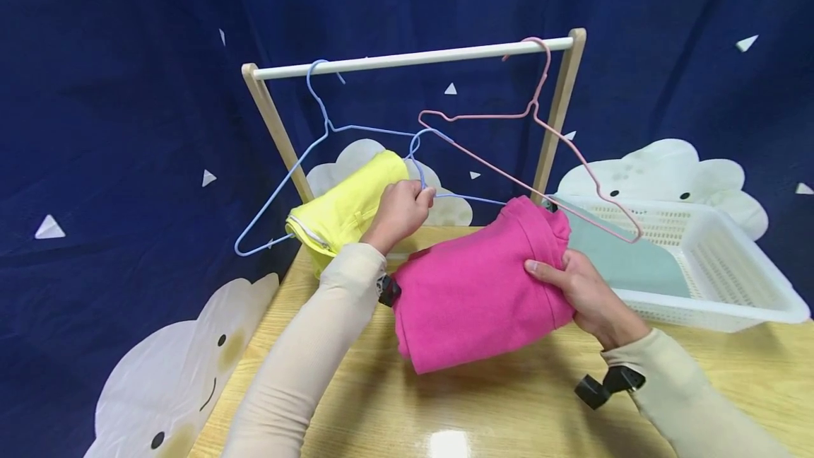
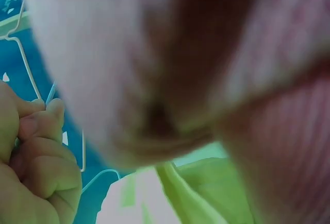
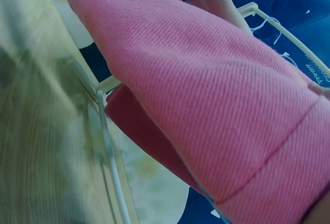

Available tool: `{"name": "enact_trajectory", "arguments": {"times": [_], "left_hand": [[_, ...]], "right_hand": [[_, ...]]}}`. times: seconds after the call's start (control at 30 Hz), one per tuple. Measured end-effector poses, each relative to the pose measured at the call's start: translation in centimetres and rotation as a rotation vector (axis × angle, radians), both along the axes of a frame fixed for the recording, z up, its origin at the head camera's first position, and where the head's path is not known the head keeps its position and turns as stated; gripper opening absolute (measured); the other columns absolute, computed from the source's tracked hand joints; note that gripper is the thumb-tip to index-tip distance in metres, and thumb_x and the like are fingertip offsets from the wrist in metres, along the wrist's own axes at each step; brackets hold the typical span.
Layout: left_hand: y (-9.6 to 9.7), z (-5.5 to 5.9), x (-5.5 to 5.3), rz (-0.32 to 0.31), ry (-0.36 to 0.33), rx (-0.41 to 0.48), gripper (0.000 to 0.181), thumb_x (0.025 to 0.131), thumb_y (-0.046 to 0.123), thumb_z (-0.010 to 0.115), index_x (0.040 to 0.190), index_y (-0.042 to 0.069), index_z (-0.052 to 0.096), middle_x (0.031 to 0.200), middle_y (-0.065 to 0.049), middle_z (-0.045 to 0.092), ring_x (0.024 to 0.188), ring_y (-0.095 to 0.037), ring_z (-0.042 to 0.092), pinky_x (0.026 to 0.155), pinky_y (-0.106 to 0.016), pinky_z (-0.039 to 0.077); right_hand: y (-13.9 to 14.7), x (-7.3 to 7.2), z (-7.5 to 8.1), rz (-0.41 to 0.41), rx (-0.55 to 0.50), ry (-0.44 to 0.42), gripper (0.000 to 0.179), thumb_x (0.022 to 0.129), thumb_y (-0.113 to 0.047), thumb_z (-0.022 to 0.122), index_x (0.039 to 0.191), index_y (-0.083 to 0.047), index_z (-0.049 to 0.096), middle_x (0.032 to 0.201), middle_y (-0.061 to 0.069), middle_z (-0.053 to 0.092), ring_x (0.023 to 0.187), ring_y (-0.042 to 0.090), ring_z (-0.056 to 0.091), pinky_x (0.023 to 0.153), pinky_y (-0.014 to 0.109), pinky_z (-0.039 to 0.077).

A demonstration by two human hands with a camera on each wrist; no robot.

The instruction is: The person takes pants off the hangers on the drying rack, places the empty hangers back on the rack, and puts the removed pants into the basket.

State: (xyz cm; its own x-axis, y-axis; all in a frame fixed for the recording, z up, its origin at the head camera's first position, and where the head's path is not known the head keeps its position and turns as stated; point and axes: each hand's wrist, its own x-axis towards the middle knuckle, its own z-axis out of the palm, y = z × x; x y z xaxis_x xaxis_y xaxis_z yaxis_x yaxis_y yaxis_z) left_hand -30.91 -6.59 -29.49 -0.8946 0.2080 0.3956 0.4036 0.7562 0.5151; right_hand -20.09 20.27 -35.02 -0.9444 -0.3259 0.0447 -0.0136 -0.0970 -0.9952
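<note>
My left hand grips a blue wire hanger at the neck, just below its hook. The same hand appears with curled fingers in the left wrist view. A folded pink garment hangs in front of that hanger, covering its lower part. On the garment's right end my right hand holds the cloth, thumb in front and fingers behind. The right wrist view shows the pink cloth doubled over. Behind my left hand, a yellow garment lies folded over another blue hanger.
A white rail on wooden posts carries that second blue hanger and a pink hanger without clothing. To the right, a white plastic basket contains a grey-green cloth. Everything stands on a wooden table.
</note>
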Motion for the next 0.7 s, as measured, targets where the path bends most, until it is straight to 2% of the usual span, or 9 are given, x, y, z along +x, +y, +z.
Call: {"name": "enact_trajectory", "arguments": {"times": [0.2, 0.5, 0.7], "left_hand": [[-0.4, -0.1, 0.0, 0.022, 0.029, -0.002, 0.036, 0.100, 0.024, 0.055, 0.068, 0.009, 0.064, 0.057, 0.003, 0.050, 0.063, -0.018, 0.050, 0.056, -0.024, 0.036], [-0.9, -0.4, 0.1, -0.008, 0.023, -0.051, 0.044, 0.100, 0.023, 0.055, 0.057, 0.014, 0.048, 0.050, 0.004, 0.039, 0.055, -0.017, 0.045, 0.052, -0.024, 0.033], [-1.4, -0.4, 0.2, 0.004, 0.019, -0.035, 0.039, 0.100, 0.022, 0.055, 0.062, 0.010, 0.059, 0.053, 0.004, 0.044, 0.056, -0.016, 0.046, 0.053, -0.022, 0.034]], "right_hand": [[0.0, 0.2, 0.0, 0.004, -0.047, 0.016, 0.013, 0.101, -0.010, 0.052, 0.103, -0.016, 0.063, 0.088, -0.005, 0.075, 0.077, 0.011, 0.075, 0.070, 0.029, 0.061], [0.0, 0.5, 0.4, 0.038, -0.108, 0.025, 0.016, 0.101, -0.007, 0.050, 0.101, -0.014, 0.064, 0.086, -0.004, 0.076, 0.076, 0.012, 0.075, 0.069, 0.030, 0.061], [0.2, 0.4, 0.6, 0.068, -0.153, 0.042, 0.019, 0.102, -0.005, 0.047, 0.102, -0.013, 0.065, 0.088, -0.003, 0.076, 0.076, 0.012, 0.075, 0.067, 0.030, 0.060]]}}
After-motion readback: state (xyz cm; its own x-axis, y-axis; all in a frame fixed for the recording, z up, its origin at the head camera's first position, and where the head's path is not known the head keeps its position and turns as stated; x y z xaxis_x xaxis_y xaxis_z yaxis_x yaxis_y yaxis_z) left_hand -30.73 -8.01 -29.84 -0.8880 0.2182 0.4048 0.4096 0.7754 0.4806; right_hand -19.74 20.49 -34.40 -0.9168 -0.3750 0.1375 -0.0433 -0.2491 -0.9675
